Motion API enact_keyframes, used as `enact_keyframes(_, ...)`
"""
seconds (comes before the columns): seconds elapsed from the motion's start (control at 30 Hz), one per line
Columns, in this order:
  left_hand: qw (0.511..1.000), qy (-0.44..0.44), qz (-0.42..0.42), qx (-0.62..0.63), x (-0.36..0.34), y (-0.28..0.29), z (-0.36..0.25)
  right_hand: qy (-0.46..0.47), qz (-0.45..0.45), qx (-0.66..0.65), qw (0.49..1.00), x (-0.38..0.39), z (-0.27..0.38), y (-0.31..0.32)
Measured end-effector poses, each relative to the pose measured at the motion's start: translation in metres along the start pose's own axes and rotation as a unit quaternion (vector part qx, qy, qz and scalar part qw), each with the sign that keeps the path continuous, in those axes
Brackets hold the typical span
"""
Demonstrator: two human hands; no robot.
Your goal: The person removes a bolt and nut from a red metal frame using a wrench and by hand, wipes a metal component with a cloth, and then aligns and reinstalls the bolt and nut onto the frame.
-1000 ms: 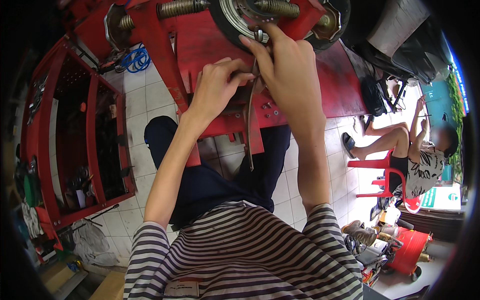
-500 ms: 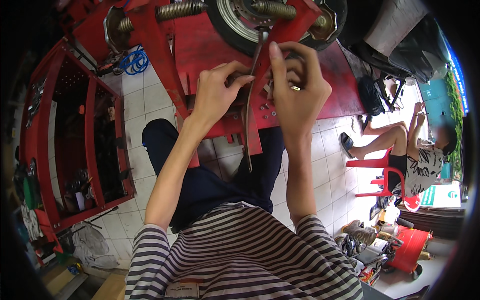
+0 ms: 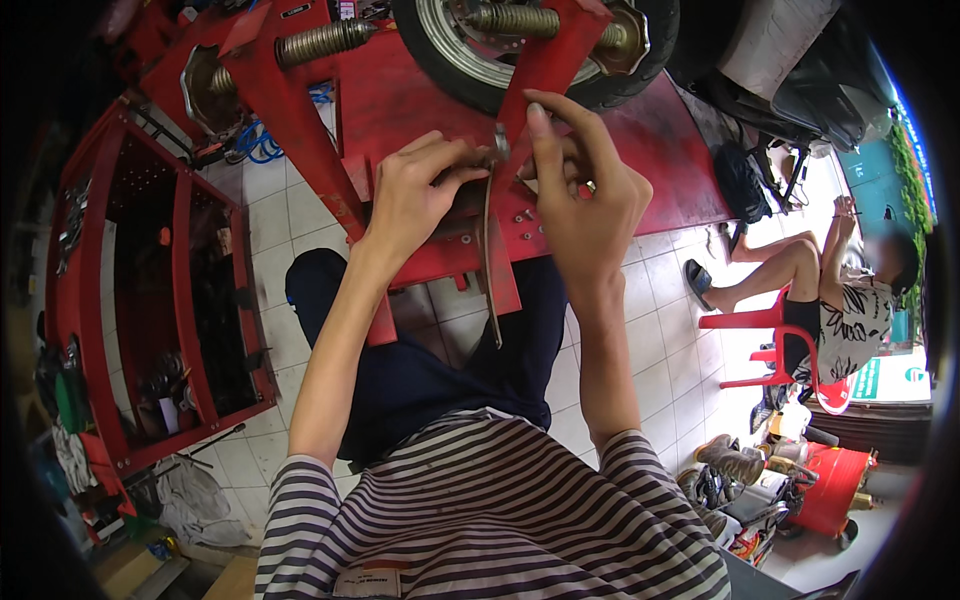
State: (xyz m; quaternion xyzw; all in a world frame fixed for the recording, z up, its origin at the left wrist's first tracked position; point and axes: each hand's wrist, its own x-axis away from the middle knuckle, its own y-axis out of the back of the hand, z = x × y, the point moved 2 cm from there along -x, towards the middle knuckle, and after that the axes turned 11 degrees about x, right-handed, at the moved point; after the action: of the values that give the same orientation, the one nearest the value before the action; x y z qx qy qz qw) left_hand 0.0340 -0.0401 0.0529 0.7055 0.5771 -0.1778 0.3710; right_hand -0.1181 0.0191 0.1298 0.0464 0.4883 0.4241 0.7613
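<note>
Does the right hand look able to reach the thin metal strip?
Probably yes: the right hand is close beside the strip, nothing visible blocks the gap, and the left hand pinches only its upper part.

The thin metal strip (image 3: 488, 250) looks dull grey-brown, and the bench (image 3: 650, 170) is red with dark smudges. I see dark and white stripes all over the near shirt (image 3: 480, 500), dark blue trousers (image 3: 400, 385), a black tyre (image 3: 640, 80), white floor tiles (image 3: 270, 220), a blue hose (image 3: 258, 147) and a red chair (image 3: 750, 319). The pale shirt (image 3: 850, 335) has black leafy shapes.
</note>
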Motion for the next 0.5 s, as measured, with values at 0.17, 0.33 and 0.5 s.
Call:
enact_keyframes(0.17,0.99,-0.102,0.035,-0.092,0.0,0.003,-0.003,0.021,0.075,-0.044,0.996,0.009,-0.001,-0.002)
enact_keyframes(0.33,0.981,-0.141,0.031,-0.132,0.006,0.0,-0.001,0.036,0.173,0.008,0.984,0.04,-0.003,0.012)
enact_keyframes(0.5,0.973,-0.171,0.026,-0.15,0.007,0.001,-0.001,-0.163,0.173,-0.083,0.968,0.079,-0.019,0.001)
